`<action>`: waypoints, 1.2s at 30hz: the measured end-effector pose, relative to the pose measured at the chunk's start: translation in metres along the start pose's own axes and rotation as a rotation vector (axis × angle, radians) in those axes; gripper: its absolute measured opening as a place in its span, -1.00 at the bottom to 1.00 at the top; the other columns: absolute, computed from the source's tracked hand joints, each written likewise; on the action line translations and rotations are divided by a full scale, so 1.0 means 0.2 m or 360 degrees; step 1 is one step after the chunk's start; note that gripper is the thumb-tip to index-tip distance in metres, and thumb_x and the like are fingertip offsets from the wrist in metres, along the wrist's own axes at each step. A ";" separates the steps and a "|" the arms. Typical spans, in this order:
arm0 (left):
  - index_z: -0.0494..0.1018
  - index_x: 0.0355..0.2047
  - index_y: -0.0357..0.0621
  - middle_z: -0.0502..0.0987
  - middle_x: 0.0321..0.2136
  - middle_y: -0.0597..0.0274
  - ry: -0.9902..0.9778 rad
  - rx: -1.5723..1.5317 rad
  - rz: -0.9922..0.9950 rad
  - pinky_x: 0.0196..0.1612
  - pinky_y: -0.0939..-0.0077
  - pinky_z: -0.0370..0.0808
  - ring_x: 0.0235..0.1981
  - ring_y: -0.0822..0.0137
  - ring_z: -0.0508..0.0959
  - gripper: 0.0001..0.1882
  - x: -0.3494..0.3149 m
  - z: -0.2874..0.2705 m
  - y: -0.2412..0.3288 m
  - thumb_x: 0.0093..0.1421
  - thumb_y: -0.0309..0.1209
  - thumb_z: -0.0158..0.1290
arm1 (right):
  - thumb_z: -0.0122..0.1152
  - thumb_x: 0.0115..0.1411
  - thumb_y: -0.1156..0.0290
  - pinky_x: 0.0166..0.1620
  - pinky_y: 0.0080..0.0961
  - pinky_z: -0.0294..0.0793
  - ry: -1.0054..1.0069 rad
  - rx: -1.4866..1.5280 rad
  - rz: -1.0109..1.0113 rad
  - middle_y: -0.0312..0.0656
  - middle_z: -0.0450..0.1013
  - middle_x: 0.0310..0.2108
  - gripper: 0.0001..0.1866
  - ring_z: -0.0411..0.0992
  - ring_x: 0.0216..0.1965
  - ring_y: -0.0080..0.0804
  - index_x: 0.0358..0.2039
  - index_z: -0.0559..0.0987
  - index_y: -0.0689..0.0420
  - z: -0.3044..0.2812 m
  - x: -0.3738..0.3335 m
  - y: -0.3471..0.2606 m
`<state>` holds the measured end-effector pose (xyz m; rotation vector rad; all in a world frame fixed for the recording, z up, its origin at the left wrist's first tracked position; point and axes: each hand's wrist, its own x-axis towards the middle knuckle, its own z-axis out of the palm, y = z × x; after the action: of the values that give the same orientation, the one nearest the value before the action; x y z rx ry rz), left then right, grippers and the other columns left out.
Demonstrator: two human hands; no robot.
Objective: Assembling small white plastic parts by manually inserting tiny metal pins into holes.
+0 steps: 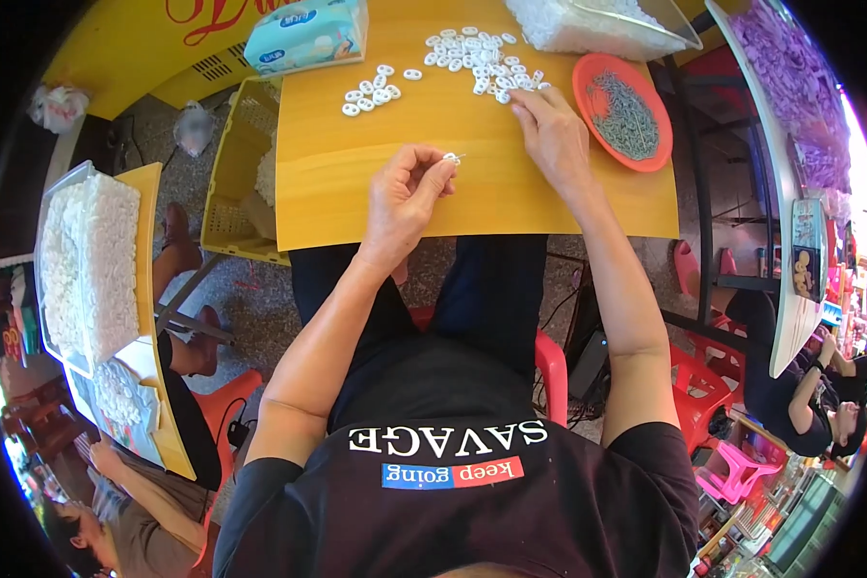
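Observation:
My left hand (408, 196) is closed above the yellow table, pinching a small white plastic piece (451, 158) between thumb and fingertips. A thin metal pin sticks out of the piece to the right. My right hand (555, 135) reaches to the near right edge of a loose pile of white oval pieces (472, 56), each with two dark holes. Its fingers are stretched and apart, the tips touching or just above the pieces. A smaller group of the same white pieces (372, 91) lies to the left. Right of my right hand, a red plate (661, 144) holds many small grey metal pins (626, 118).
A blue tissue pack (303, 39) stands at the table's far left, a clear tub of white parts (679, 37) at the far right. A yellow crate (233, 207) sits left of the table (328, 207). Co-workers sit at side tables left and right.

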<state>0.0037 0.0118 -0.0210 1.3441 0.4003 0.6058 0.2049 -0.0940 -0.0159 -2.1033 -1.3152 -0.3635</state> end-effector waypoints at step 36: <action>0.42 -0.27 -0.26 0.51 -0.42 0.30 -0.0107 -0.0023 -0.0034 -0.27 0.67 0.43 -0.41 0.55 0.48 -0.88 -0.01 -0.02 0.00 0.27 -0.45 0.06 | 0.20 0.21 0.43 -0.36 -0.70 0.37 -0.0393 0.1053 0.0764 -0.39 0.43 -0.45 -0.76 0.35 -0.45 -0.68 -0.10 0.59 0.17 -0.15 0.05 -0.10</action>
<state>-0.0001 0.0140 -0.0214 1.3409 0.3544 0.5435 0.1948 -0.0994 0.0196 -1.8236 -0.8411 0.4877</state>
